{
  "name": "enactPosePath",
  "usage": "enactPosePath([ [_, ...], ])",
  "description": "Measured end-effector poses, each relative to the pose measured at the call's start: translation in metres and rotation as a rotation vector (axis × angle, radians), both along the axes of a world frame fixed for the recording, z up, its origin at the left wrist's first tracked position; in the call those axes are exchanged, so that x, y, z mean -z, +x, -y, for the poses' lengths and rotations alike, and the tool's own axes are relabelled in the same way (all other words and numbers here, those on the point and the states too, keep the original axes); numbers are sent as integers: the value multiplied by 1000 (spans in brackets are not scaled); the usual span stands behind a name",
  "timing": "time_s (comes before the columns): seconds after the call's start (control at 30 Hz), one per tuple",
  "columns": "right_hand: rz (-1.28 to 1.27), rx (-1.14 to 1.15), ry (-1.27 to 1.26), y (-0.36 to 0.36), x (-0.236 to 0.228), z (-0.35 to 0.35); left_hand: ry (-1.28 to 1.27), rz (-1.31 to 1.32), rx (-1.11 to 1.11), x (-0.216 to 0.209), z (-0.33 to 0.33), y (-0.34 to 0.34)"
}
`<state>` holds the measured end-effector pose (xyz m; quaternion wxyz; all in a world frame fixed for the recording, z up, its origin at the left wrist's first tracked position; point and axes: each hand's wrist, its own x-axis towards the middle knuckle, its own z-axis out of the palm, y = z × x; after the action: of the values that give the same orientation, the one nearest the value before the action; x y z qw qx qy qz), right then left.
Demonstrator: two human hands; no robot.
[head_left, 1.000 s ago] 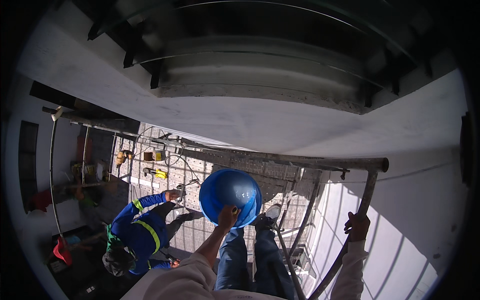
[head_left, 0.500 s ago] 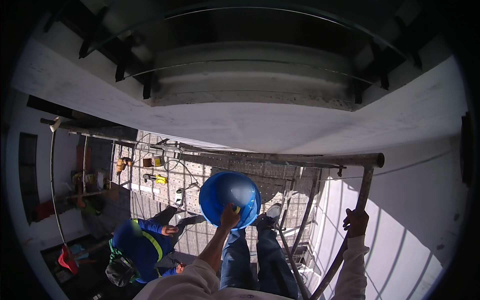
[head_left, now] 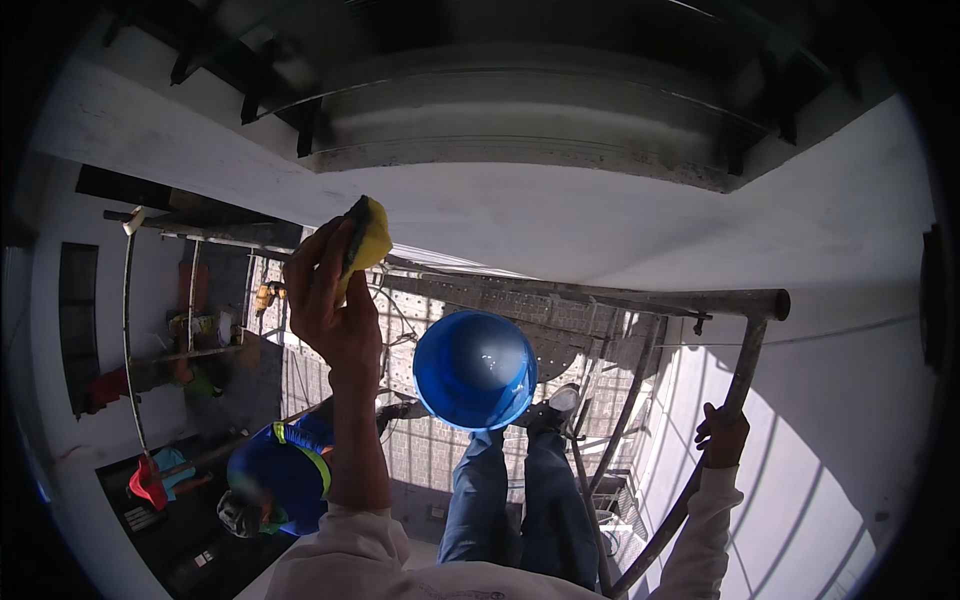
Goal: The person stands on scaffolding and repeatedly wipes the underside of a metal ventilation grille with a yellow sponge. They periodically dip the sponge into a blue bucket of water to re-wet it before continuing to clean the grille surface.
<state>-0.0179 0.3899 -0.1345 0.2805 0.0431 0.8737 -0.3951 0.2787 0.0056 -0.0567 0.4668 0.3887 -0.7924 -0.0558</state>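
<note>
A yellow sponge (head_left: pixel 372 238) with a dark scouring side is pinched in my left hand (head_left: pixel 335 310). That hand is raised close to the white wall (head_left: pixel 500 225) below the louvred window. My right hand (head_left: pixel 722 437) is wrapped round a slanted metal scaffold pole (head_left: pixel 745 370) at the right. In front of my legs stands a blue bucket (head_left: pixel 428 385), with cloudy greyish liquid inside. What the bucket rests on is hidden beneath it.
A horizontal scaffold tube (head_left: pixel 740 303) runs along the wall. Below left, a co-worker in a blue top (head_left: pixel 275 475) and a grey cap stands on the lower level. A window with glass louvres (head_left: pixel 520 125) spans the top. A yellow power tool (head_left: pixel 267 296) lies on the ground.
My left hand has come up out of the bucket to the wall, bringing the sponge. My right hand keeps its grip on the pole. The co-worker has shifted slightly.
</note>
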Motion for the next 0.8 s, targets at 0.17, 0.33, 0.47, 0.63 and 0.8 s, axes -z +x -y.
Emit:
enactPosePath([
  [0.17, 28, 28, -59, 1, -2, 0, -397, 65, -11, -31, 86, -34],
  [0.33, 38, 34, -126, 1, 0, -4, -43, 128, -122, -22, 109, -48],
  [0.47, 63, 51, -139, 2, 0, -5, -50, 268, 47, -19, 104, -39],
  [0.63, 67, 16, -156, 2, -2, -6, -141, 424, 206, -34, 119, -21],
  [0.8, 81, 29, -174, 1, 0, -7, -213, 558, 174, -44, 121, -7],
])
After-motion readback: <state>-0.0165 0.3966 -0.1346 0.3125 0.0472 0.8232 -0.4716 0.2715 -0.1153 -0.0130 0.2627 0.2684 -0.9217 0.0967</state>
